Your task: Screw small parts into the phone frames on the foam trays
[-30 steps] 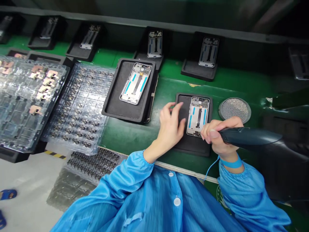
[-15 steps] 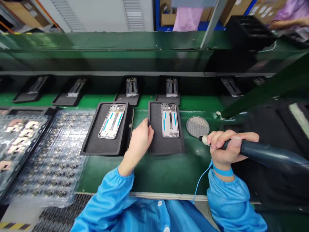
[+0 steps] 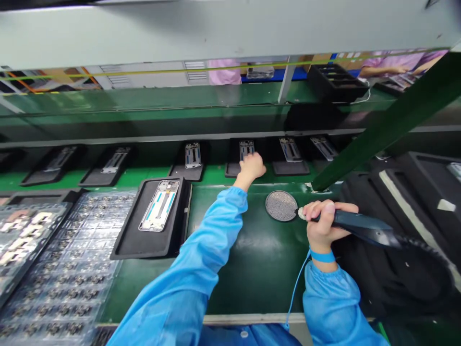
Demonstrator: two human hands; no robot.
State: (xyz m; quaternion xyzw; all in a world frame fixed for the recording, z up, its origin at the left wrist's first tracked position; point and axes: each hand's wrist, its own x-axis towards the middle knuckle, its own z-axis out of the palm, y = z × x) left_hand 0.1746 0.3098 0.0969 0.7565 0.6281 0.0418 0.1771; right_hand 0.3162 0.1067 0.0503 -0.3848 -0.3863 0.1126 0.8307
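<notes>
Press the black tray (image 3: 233,171) square into its row, just beyond the screw dish (image 3: 279,206) and to its left, with the left hand (image 3: 252,167) curled on the near end, grip unclear. Steady the electric screwdriver (image 3: 360,227) in the clenched right hand (image 3: 321,226), tip at the dish's right rim. Holds a silvery phone frame (image 3: 246,148), lengthwise, partly hidden by knuckles.

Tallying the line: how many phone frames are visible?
7. One phone frame near; six along the back row, one at the left hand. Others may be hidden.
</notes>
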